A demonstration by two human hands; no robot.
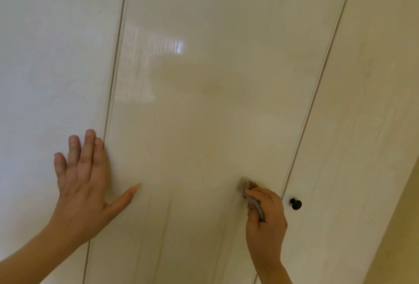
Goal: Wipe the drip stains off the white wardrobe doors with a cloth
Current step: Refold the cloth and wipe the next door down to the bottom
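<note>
Glossy white wardrobe doors fill the view. The middle door (pixel 204 124) carries faint yellowish vertical drip streaks (pixel 166 222) low down and a pale yellow blotch (pixel 212 89) higher up. My right hand (pixel 266 222) grips a small grey cloth (pixel 248 189) and holds it against the middle door near its right edge. My left hand (pixel 84 177) lies flat with fingers spread across the seam between the left door (pixel 49 79) and the middle door, thumb stretched to the right.
A round black knob (pixel 295 203) sticks out of the right door (pixel 362 124), just right of my right hand. A beige wall (pixel 403 238) borders the wardrobe at the lower right. Narrow gaps separate the doors.
</note>
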